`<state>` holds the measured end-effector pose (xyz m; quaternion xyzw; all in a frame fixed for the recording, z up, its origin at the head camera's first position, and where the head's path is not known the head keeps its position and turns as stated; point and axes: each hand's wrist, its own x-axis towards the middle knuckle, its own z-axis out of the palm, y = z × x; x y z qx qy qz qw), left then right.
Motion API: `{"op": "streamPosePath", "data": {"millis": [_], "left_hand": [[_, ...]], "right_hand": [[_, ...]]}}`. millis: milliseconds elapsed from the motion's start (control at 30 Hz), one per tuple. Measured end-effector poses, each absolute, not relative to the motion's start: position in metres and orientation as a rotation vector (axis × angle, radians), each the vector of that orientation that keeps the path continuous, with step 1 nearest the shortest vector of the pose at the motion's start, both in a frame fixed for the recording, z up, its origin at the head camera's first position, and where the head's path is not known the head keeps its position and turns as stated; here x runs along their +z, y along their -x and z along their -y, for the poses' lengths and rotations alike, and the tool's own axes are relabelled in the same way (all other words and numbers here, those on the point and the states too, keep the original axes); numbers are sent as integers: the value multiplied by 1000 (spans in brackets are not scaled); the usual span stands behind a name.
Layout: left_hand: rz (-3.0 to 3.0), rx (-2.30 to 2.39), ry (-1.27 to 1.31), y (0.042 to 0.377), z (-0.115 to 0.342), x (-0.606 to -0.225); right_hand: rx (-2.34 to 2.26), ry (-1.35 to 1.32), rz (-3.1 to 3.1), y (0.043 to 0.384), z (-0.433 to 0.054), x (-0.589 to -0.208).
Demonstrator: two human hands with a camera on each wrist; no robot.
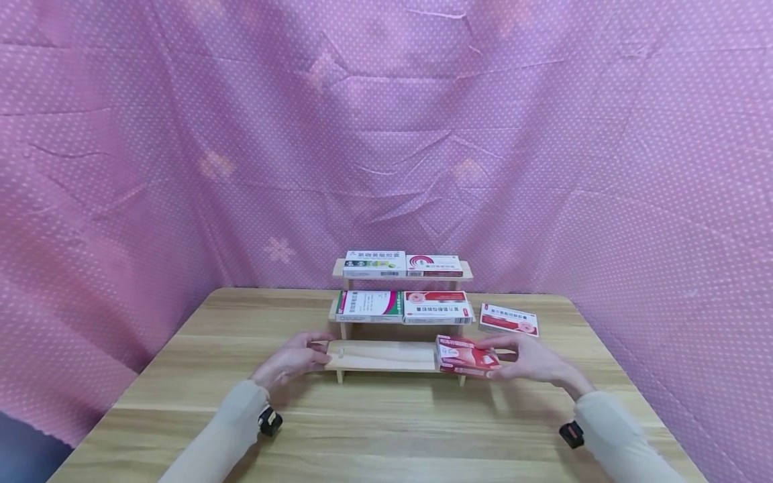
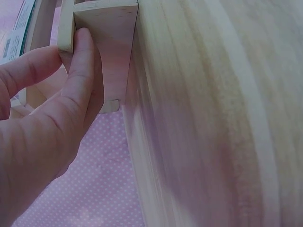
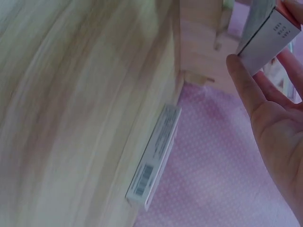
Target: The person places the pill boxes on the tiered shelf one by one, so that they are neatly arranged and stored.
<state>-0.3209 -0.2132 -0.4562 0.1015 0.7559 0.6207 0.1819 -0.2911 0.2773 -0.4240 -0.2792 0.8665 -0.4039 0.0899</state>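
A three-tier wooden display rack (image 1: 386, 355) stands on the table. My left hand (image 1: 297, 357) pinches the left end of its lowest shelf; in the left wrist view, finger and thumb sit on either side of the board's edge. My right hand (image 1: 527, 359) holds a red medicine box (image 1: 465, 355) at the right end of that same shelf. From the right wrist, the box's white end shows between the fingers, tilted. Behind, the middle shelf carries a green-and-white medicine box (image 1: 370, 305) and a red-and-white one (image 1: 437, 307).
On the top shelf lie a white medicine box with green print (image 1: 374, 263) and a white-and-red box (image 1: 433, 265). Another red-and-white box (image 1: 509, 319) lies on the wooden table (image 1: 386, 436), right of the rack and behind my right hand. A pink dotted cloth (image 1: 386, 147) hangs behind.
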Motion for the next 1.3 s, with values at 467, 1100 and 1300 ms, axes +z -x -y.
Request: {"op": "streamPosePath", "data": {"millis": [467, 1100, 1300], "left_hand": [[-2132, 1751, -290, 320, 212, -455], [-2124, 1747, -294, 320, 213, -455], [-2123, 1757, -276, 321, 213, -456]], "right_hand": [[-1151, 811, -2636, 299, -237, -431], [-1193, 787, -2656, 304, -187, -441], [-1246, 726, -2620, 303, -170, -440]]}}
